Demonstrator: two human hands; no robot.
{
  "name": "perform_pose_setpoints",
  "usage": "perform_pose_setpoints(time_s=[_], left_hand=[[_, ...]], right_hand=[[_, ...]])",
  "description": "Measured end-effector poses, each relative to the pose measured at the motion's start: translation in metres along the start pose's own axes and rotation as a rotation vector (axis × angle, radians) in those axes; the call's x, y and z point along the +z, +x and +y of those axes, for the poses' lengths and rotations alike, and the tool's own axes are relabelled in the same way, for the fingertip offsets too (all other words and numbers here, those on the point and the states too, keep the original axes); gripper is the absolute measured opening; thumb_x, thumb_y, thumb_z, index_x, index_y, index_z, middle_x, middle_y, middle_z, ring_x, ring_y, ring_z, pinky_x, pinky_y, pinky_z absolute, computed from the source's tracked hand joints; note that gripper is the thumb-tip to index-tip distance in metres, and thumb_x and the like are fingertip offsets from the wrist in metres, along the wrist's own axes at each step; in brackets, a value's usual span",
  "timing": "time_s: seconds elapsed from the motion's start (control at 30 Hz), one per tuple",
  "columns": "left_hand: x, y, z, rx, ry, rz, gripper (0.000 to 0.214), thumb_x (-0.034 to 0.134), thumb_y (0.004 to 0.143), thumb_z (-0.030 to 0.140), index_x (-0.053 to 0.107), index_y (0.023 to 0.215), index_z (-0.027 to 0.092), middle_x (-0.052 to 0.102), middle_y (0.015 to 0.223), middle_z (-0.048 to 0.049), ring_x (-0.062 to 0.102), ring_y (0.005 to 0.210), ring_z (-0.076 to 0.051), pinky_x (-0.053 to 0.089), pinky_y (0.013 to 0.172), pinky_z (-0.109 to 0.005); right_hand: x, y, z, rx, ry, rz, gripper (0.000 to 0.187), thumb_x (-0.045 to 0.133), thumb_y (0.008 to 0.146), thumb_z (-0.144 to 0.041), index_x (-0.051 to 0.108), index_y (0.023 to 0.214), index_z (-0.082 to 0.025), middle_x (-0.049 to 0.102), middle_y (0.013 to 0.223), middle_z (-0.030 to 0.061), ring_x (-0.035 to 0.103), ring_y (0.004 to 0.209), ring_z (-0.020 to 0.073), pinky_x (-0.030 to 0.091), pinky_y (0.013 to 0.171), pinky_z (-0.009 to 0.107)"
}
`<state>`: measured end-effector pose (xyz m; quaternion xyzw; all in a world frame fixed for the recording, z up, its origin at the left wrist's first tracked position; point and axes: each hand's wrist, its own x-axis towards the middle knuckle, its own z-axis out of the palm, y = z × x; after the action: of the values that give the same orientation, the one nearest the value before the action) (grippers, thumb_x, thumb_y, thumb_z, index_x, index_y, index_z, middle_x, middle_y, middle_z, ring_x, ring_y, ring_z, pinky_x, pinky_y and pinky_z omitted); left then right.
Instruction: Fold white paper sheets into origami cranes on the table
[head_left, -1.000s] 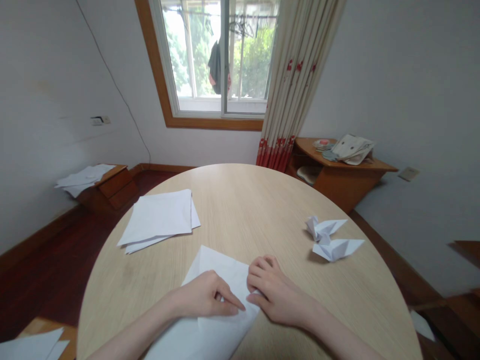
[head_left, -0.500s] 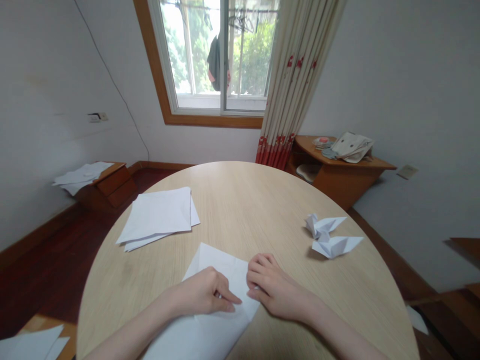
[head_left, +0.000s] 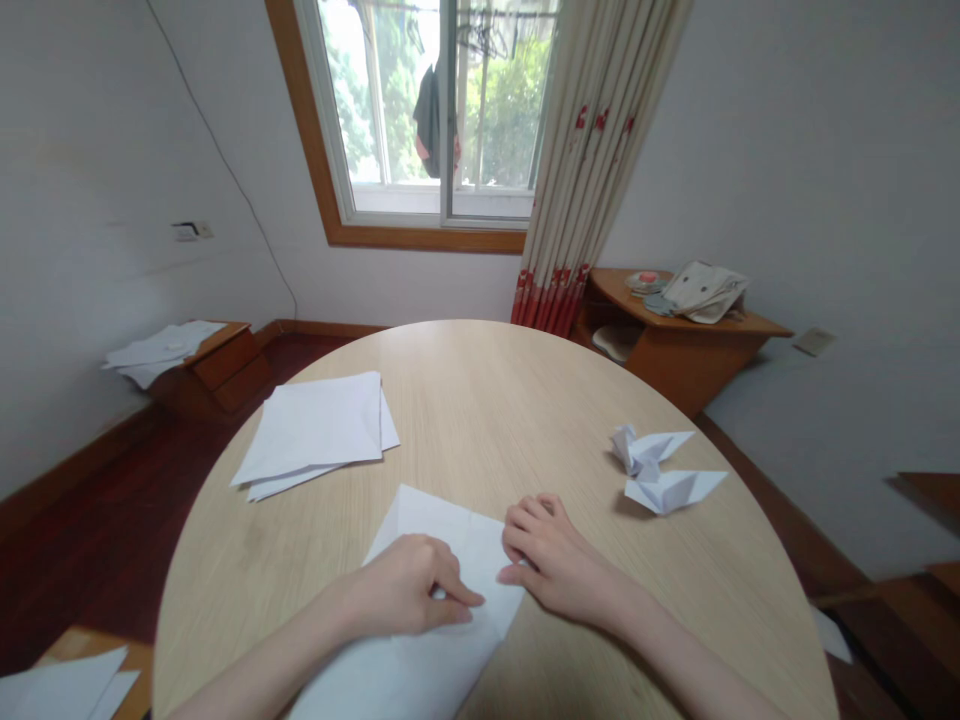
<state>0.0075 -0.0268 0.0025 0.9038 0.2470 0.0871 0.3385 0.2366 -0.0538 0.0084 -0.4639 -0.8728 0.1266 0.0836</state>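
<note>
A white sheet of paper (head_left: 442, 530) lies folded on the round wooden table (head_left: 487, 420) near the front edge. My left hand (head_left: 409, 595) rests on it with fingers curled and the forefinger and thumb pressing the paper flat. My right hand (head_left: 551, 560) sits at the sheet's right edge, fingers curled, pinching that edge against the table.
A stack of white sheets (head_left: 319, 435) lies at the table's left. Two folded paper figures (head_left: 664, 470) sit at the right. A wooden side cabinet (head_left: 675, 345) with a bag stands behind, a low drawer unit (head_left: 214, 365) with papers at the left wall.
My right hand has slid slightly right and away along the sheet's edge. My left hand stays pressed on the paper.
</note>
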Motion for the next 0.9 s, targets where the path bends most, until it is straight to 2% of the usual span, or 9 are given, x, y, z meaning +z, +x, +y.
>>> perform_pose_setpoints(time_s=[0.3,0.47,0.67,0.9], left_hand=[[0.008,0.0,0.011,0.064,0.039,-0.005,0.017,0.07,0.083,0.024,0.075,0.098,0.019,0.067,0.067,-0.002,0.057,0.059,-0.013,0.038,0.057,-0.021],[0.008,-0.002,0.015,0.053,0.118,0.001,0.02,0.06,0.089,0.025,0.073,0.103,0.024,0.065,0.068,-0.0002,0.056,0.058,-0.012,0.036,0.055,-0.021],[0.005,-0.002,0.016,0.062,0.127,-0.018,0.023,0.053,0.092,0.025,0.072,0.106,0.024,0.064,0.07,-0.0008,0.055,0.059,-0.013,0.036,0.055,-0.022],[0.005,-0.003,0.013,0.086,0.143,-0.024,0.023,0.055,0.092,0.022,0.07,0.108,0.023,0.062,0.07,-0.0004,0.055,0.06,-0.013,0.035,0.055,-0.022]], right_hand=[[0.0,0.003,0.005,-0.055,0.027,0.029,0.017,0.061,0.089,-0.026,0.052,0.077,-0.018,0.058,0.087,0.0004,0.05,0.09,0.0177,0.028,0.088,0.036],[0.0,0.003,0.007,-0.063,0.05,0.043,0.02,0.055,0.092,-0.028,0.051,0.075,-0.018,0.058,0.085,0.0001,0.05,0.089,0.0169,0.028,0.088,0.035],[-0.003,0.003,0.006,-0.058,0.051,0.029,0.019,0.054,0.092,-0.026,0.051,0.075,-0.019,0.059,0.085,0.0006,0.05,0.09,0.0172,0.028,0.088,0.035],[0.0,0.003,0.007,-0.06,0.056,0.03,0.018,0.056,0.091,-0.028,0.052,0.076,-0.018,0.058,0.086,0.0009,0.05,0.09,0.0179,0.028,0.088,0.035]])
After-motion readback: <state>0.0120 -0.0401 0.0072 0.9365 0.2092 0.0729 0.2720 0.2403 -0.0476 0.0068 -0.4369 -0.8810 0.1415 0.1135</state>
